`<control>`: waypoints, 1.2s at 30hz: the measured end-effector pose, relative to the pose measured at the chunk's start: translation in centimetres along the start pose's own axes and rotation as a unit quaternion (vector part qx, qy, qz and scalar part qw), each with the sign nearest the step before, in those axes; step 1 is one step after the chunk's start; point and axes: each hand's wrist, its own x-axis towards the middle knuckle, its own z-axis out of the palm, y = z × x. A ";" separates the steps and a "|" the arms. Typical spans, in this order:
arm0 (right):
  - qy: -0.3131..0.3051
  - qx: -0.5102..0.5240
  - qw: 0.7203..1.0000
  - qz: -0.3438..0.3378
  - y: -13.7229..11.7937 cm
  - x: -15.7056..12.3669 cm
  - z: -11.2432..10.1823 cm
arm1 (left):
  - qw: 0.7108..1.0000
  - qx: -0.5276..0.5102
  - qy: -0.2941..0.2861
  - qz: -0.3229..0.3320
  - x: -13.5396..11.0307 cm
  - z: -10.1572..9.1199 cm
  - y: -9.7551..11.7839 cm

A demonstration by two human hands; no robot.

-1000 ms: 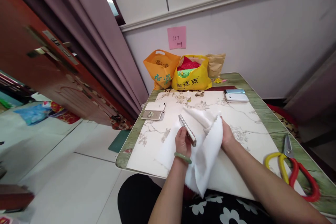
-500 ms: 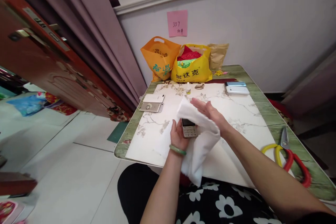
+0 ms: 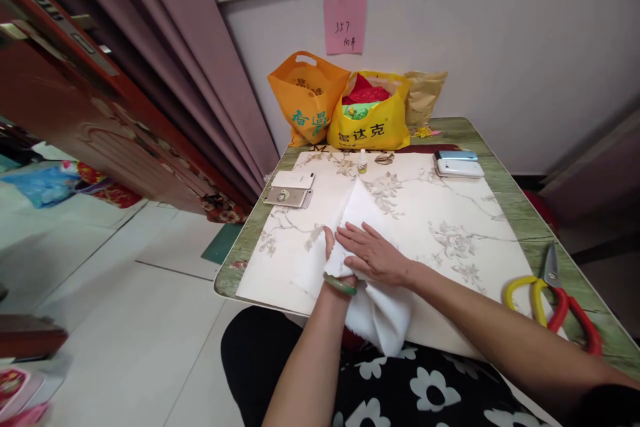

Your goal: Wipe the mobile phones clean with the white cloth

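Note:
A white cloth (image 3: 383,317) drapes over my left hand (image 3: 329,243), leaving the thumb and part of the wrist showing near a green bangle (image 3: 340,283). The keypad phone seen in that palm earlier is now hidden under the cloth. My right hand (image 3: 373,255) lies flat on top, its fingers stretched out and pressing the cloth against what is beneath. One corner of the cloth points toward the back of the table, while the rest hangs toward my lap.
Phones (image 3: 293,188) lie at the left, others (image 3: 457,165) at the back right. Scissors (image 3: 550,293) rest at the right edge. A small bottle (image 3: 363,162) and a brown hair clip-like item (image 3: 384,159) sit before an orange bag (image 3: 307,103) and a yellow bag (image 3: 373,123).
My right hand has come down and left onto my left hand. The cloth, lifted beside the keypad phone before, now covers it.

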 end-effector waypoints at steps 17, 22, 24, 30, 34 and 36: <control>0.447 0.222 0.814 0.298 6.0 -2.1 -2.1 | 0.998 -0.045 0.023 0.042 0.4 0.8 -0.4; 0.565 0.391 0.633 0.357 7.9 -9.3 -4.3 | 0.996 -0.062 0.053 0.034 0.6 0.5 -0.3; 0.581 0.404 0.602 0.370 9.0 -11.3 -4.7 | 0.996 -0.067 0.052 0.033 0.6 0.4 -0.3; 0.605 0.055 0.739 0.291 6.6 -12.0 -6.5 | 0.996 -0.061 0.057 0.028 0.8 0.3 -0.4; 0.301 -0.078 0.942 0.126 2.6 -10.3 -5.6 | 0.997 -0.048 0.056 0.022 0.8 0.5 -0.3; 0.164 -0.121 0.974 0.095 1.7 -9.8 -3.8 | 0.997 -0.044 0.054 0.024 0.7 0.5 -0.4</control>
